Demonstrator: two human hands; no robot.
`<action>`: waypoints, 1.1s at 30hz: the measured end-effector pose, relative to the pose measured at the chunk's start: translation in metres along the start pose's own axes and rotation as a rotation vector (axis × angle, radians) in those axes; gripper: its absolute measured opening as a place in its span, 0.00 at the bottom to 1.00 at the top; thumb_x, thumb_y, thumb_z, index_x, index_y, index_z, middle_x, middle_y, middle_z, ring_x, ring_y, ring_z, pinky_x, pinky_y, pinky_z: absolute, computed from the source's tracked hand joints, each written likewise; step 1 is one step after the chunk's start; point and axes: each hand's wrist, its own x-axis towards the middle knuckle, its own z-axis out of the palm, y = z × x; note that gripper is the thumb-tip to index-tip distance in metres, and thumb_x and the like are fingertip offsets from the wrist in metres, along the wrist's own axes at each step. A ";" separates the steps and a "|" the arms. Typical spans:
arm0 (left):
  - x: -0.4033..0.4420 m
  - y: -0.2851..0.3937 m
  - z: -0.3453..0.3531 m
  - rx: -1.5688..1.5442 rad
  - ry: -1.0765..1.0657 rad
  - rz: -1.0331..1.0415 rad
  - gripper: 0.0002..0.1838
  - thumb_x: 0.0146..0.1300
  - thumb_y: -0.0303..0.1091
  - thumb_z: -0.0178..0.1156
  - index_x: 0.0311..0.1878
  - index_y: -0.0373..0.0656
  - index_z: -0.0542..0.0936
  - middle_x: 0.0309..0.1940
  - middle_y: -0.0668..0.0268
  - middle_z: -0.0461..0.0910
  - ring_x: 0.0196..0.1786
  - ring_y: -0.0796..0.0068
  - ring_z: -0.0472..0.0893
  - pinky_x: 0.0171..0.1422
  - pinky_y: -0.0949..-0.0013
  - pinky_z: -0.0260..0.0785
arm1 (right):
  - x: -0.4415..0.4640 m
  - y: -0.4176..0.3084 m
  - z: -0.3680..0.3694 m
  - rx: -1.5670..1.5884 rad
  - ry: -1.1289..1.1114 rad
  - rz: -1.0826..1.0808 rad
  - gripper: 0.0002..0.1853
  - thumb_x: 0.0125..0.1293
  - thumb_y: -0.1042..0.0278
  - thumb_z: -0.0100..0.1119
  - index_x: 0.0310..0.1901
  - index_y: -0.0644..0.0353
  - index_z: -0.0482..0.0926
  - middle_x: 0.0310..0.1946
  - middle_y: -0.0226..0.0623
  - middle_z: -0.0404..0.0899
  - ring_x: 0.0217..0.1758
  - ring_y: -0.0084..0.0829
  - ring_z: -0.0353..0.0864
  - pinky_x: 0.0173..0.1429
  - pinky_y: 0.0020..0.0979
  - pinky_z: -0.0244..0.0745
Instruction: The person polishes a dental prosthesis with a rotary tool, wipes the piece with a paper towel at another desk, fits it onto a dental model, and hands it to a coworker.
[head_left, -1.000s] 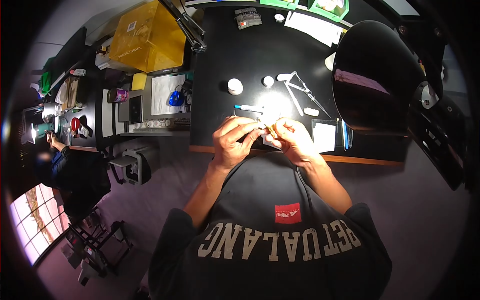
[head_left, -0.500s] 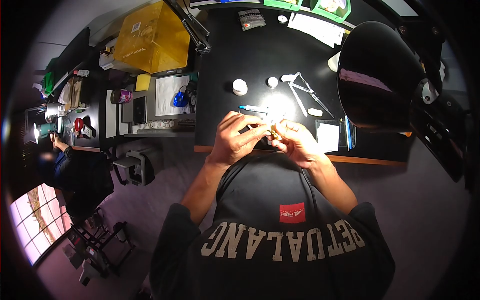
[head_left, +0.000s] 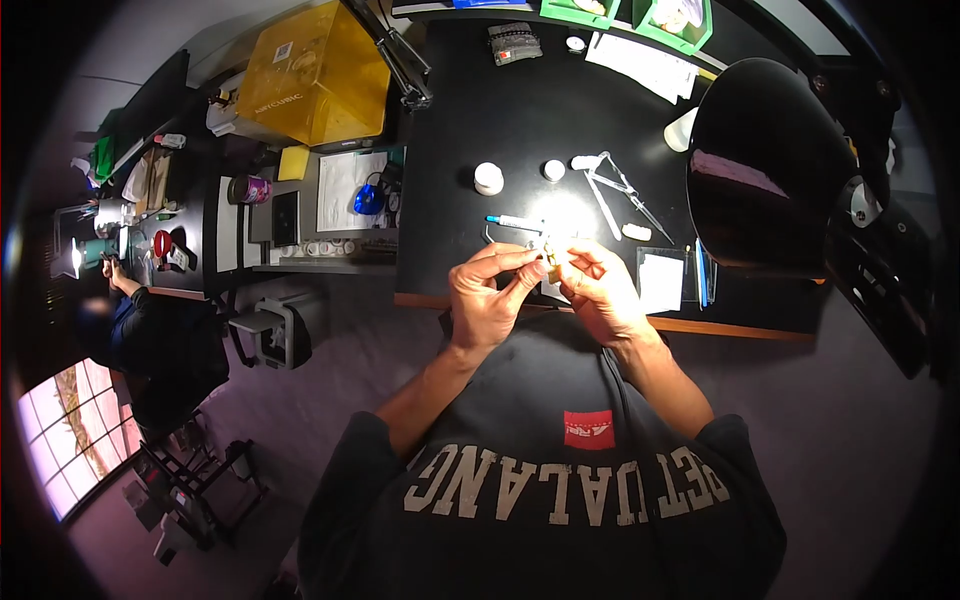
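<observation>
Under the bright lamp spot, a small gold-coloured piece (head_left: 552, 262) sits between my hands near the desk's front edge. My right hand (head_left: 602, 292) has its thumb and fingers closed on this piece. Beside it, my left hand (head_left: 488, 300) pinches thumb against index finger, touching or nearly touching the piece; glare hides what lies in that pinch. Just beyond my fingers rests a slim syringe-like tube with a blue end (head_left: 513, 221). Farther out stand a white jar (head_left: 488, 180) and a smaller white container (head_left: 553, 171). A metal caliper-like tool (head_left: 612, 192) lies to their right.
A large black lamp shade (head_left: 760, 165) hangs over the desk's right side. A small cream piece (head_left: 636, 232) and a white pad (head_left: 660, 282) lie near my right hand. Green bins (head_left: 680, 38) stand at the back. At far left, another person (head_left: 150, 335) works at a bench.
My left hand has turned and lowered slightly, its fingers now more upright around the pinch. My right hand stays at the gold-coloured piece. The whole view has shifted a little.
</observation>
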 end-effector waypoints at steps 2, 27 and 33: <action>-0.001 -0.004 -0.001 -0.017 -0.020 -0.039 0.08 0.64 0.20 0.72 0.46 0.34 0.89 0.39 0.61 0.87 0.41 0.80 0.81 0.46 0.76 0.73 | 0.001 0.001 0.000 0.012 -0.021 -0.017 0.20 0.67 0.74 0.70 0.60 0.61 0.79 0.53 0.33 0.84 0.52 0.22 0.82 0.54 0.24 0.76; 0.012 0.005 -0.005 0.205 -0.116 0.019 0.04 0.62 0.21 0.70 0.40 0.33 0.89 0.33 0.58 0.87 0.35 0.74 0.84 0.41 0.74 0.73 | 0.002 0.000 0.009 -0.149 0.085 -0.149 0.20 0.63 0.80 0.73 0.56 0.65 0.80 0.50 0.39 0.84 0.51 0.28 0.84 0.55 0.29 0.82; 0.014 0.004 -0.008 0.106 -0.159 -0.117 0.04 0.64 0.24 0.71 0.40 0.34 0.89 0.33 0.60 0.89 0.36 0.77 0.87 0.43 0.74 0.77 | 0.001 0.000 0.008 -0.138 0.082 -0.156 0.20 0.63 0.80 0.73 0.56 0.65 0.80 0.50 0.39 0.84 0.52 0.28 0.84 0.55 0.30 0.83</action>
